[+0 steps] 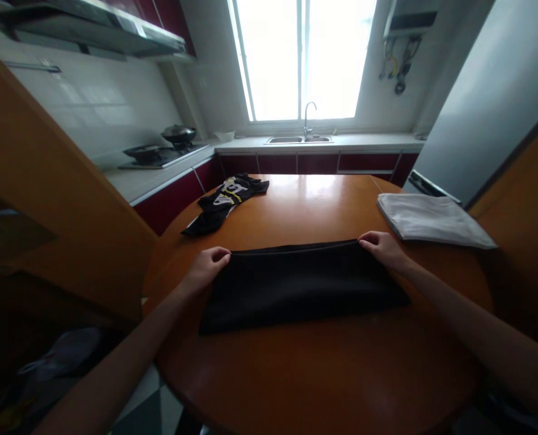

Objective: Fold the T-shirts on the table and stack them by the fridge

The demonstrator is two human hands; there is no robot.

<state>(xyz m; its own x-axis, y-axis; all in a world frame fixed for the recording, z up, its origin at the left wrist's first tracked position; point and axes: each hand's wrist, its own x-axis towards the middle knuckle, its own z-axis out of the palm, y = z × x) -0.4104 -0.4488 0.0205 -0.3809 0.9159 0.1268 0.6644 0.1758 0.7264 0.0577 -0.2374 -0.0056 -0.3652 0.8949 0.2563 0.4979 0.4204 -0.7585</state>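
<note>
A folded black cloth (296,287) lies across the middle of the wooden table, its long far edge slightly raised. At the far left corner of this cloth, my left hand (209,264) pinches the edge between thumb and fingers. My right hand (381,248) grips the far right corner in the same way. Beyond my left hand rests a crumpled black garment (232,196) with white and yellow print. A folded white cloth (432,219) lies to the right, past my right hand.
The round wooden table (314,374) fills the centre. Behind it are a counter with a sink (300,139) and a stove (164,156) with two pans. A refrigerator (490,103) stands at the right, an orange-brown panel (46,181) at the left.
</note>
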